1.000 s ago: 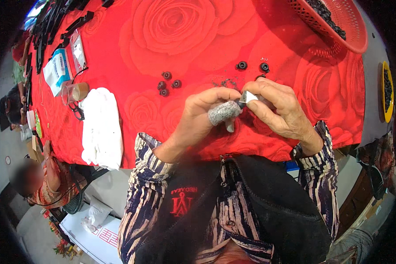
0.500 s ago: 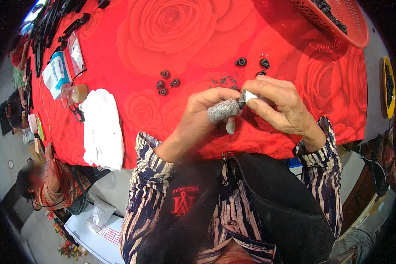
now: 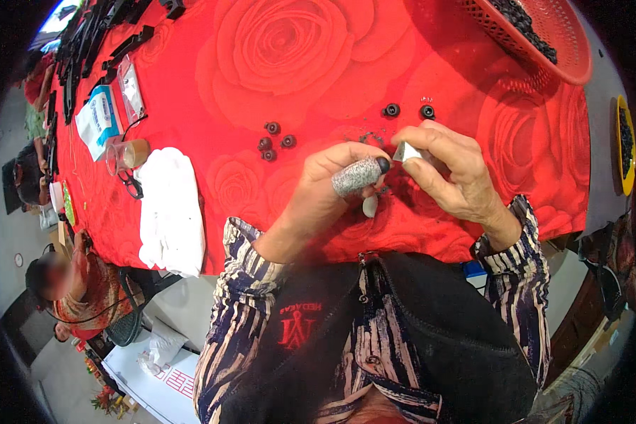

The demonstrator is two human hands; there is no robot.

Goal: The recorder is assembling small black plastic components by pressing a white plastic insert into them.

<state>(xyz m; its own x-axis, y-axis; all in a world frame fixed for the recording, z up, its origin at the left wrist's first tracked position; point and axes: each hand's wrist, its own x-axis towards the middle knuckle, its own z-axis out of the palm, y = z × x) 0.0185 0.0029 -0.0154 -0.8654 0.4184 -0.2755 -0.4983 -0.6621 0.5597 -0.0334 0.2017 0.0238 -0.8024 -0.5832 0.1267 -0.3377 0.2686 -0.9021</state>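
Note:
My left hand [image 3: 325,177] is closed, with a speckled grey finger sleeve [image 3: 357,177] on one finger. At the sleeve's end it pinches a small black round part [image 3: 383,164], most of which the fingers hide. A pale fingertip or cap [image 3: 369,206] shows below the sleeve. My right hand [image 3: 449,169] pinches a small whitish metal blade [image 3: 405,152] between thumb and fingers. The blade stands just right of the black part, with a slight gap between them. Dark shavings [image 3: 372,138] lie on the red cloth beyond the hands.
Several black round parts [image 3: 269,141] sit left of my hands, others [image 3: 392,110] beyond them. A red basket [image 3: 565,67] of black pieces stands far right. At left are a white cloth [image 3: 169,219], a cup [image 3: 136,151], a tissue pack [image 3: 97,121] and black strips [image 3: 71,63].
The blade has come away from the black part and tilted. The black part's rounded end now shows at the finger sleeve. The whole view has shifted slightly.

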